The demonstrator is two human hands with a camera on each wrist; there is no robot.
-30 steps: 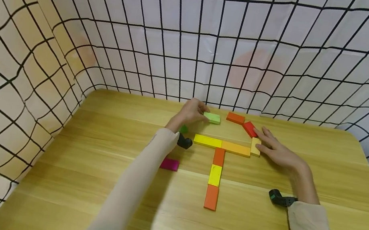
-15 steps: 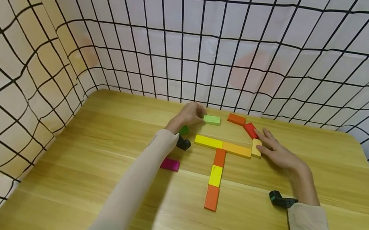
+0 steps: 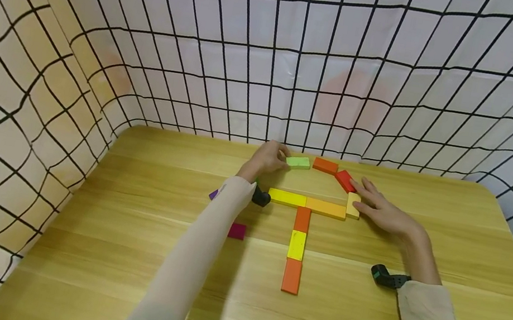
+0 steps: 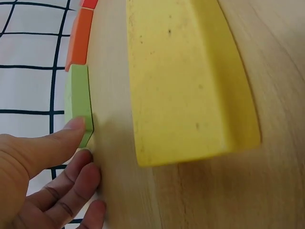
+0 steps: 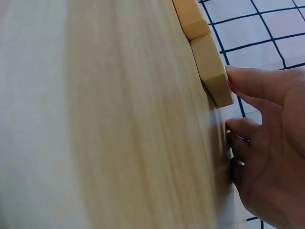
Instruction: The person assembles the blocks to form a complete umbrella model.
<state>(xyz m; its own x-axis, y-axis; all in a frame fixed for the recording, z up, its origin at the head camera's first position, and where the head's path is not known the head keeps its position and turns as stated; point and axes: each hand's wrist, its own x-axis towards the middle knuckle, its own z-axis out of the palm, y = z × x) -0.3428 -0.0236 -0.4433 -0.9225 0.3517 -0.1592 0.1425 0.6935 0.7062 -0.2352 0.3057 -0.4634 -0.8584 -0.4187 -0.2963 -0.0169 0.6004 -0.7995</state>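
At the back of the wooden table my left hand (image 3: 266, 160) pinches the left end of a light green block (image 3: 298, 162). Its thumb (image 4: 71, 131) lies on that end in the left wrist view; the index fingertip is hidden. An orange-red block (image 3: 325, 165) lies just right of the green one, a narrow gap between them. A red block (image 3: 345, 180) slants down from there. My right hand (image 3: 385, 211) rests with spread fingers, the fingertips at the red block and the thumb against a pale yellow block (image 3: 353, 205). That pale block meets an orange-yellow block (image 3: 325, 208).
A yellow block (image 3: 287, 198) continues the row leftward. Below it runs a column of an orange-red block (image 3: 302, 219), a yellow block (image 3: 296, 245) and another orange-red block (image 3: 291, 276). A magenta block (image 3: 237, 231) and a purple block (image 3: 213, 194) are partly behind my left forearm. A grid-patterned cloth (image 3: 261, 70) hangs behind.
My left hand has shifted the light green block rightward, closer to the orange-red block, and its right end now tips slightly back. A purple block shows beside the left forearm. The right hand stays put.
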